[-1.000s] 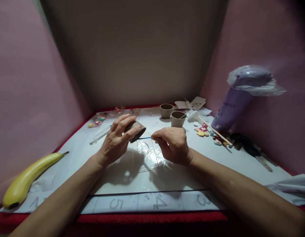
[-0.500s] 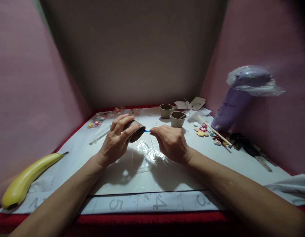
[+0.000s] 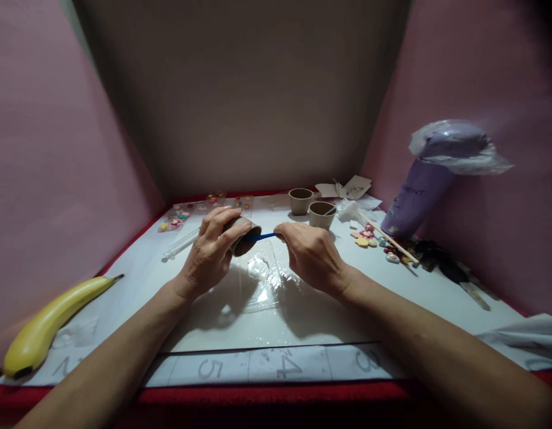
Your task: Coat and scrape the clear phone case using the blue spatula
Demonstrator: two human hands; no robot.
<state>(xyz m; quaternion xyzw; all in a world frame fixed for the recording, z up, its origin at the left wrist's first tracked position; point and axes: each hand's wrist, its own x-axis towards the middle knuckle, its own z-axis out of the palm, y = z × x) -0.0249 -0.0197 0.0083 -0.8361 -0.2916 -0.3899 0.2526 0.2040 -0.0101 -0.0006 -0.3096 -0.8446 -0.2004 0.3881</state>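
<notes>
Tilted on its side, a small brown cup (image 3: 240, 248) is gripped by my left hand (image 3: 212, 253), its mouth turned to the right. My right hand (image 3: 312, 255) pinches a thin blue stick (image 3: 265, 236). The stick's far end reaches inside the cup, and its tip is hidden there. Below both hands, a clear plastic sheet (image 3: 258, 301) with a glossy wet-looking patch lies on the white board (image 3: 204, 339).
Two brown cups (image 3: 301, 202) stand at the back, the nearer holding a pale stick. Decorative charms (image 3: 367, 241), a wooden stick (image 3: 387, 238) and a leaning purple tumbler (image 3: 416, 196) are on the right. Bagged charms (image 3: 175, 221), a clear tube (image 3: 181, 244) and a yellow banana-shaped object (image 3: 47, 325) lie left.
My right hand has drawn slightly right and up, so more of the blue stick shows outside the cup. My left hand and the cup have shifted only slightly.
</notes>
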